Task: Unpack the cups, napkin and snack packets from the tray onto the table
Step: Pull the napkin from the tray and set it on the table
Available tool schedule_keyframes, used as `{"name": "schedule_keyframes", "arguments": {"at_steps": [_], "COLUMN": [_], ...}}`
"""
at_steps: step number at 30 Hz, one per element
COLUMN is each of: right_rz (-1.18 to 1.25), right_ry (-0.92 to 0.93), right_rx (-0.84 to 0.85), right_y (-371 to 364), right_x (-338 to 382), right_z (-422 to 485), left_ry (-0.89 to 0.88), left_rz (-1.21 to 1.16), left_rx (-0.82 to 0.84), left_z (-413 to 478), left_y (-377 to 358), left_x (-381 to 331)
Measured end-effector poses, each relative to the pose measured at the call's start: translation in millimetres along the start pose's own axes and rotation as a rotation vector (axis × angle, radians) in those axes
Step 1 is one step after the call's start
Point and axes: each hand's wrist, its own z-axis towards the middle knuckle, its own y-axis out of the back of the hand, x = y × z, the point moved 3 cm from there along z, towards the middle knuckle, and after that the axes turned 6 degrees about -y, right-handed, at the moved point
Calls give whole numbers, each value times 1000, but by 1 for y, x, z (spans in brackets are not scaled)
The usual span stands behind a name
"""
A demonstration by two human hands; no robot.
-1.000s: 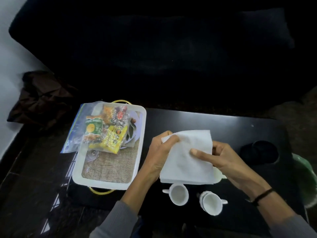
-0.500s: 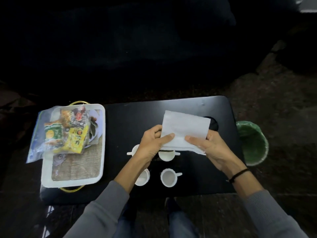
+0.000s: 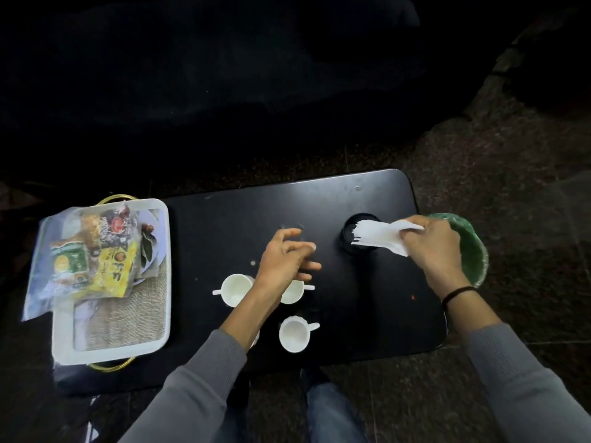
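Fingers [image 3: 412, 230] of the right hand [image 3: 430, 247] are pinching the folded white napkin [image 3: 377, 236] at one end, so the loose end is fanning out toward 9 o'clock over the round recess [image 3: 348, 241] in the black table [image 3: 224, 225]. Judging by that pose, the napkin is being laid at the table's 2 o'clock area, likely to be kept clear of the cups.

Left hand [image 3: 286, 260] is hovering near the table's centre, fingers loosely spread and holding nothing; it is partly covering one cup [image 3: 292, 294].

Cups: another [image 3: 235, 289] is sitting at 9 o'clock of that one, a third [image 3: 294, 334] at 6 o'clock. Something white is showing beside the left sleeve [image 3: 204, 372], possibly a fourth cup; cannot tell. All are standing upright in a tight group near the front edge, within easy reach.

White tray [image 3: 112, 353] is resting at the table's 9 o'clock end. Snack packets [image 3: 108, 260] are lying on it inside a clear plastic bag [image 3: 38, 276] that is overhanging the tray's rim, not yet unpacked, so they appear to be the remaining step.

Green bin [image 3: 473, 251] is standing on the floor just past the table's 3 o'clock edge, close behind the right hand.
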Motion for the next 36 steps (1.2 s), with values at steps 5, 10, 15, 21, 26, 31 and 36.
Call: {"name": "schedule_keyframes", "arguments": {"at_steps": [5,10,15,21,26,31,36], "right_rz": [-152,-209,-269,-289,-311,-304,-333], "right_ry": [136,108,118,138,248,340,471], "right_rx": [29,96,85,14,-17,33,176], "right_y": [-14,-35,-44,-35,-39,-64,-116], "right_x": [11,14,8,13,26,46,70], "right_z": [10,18,19,-1,-38,-68,-91], "left_ry": [19,23,34,37,25,15,1], "left_rz": [0,10,18,22,7,-33,-88], "left_rx": [-18,-29,-27,-14,-17,-53,-129], "left_z": [6,12,14,9,-2,-10,-16], "left_y": [0,-2,-7,-15,-12,13,62], "left_x": [3,9,18,15,8,8,19]}}
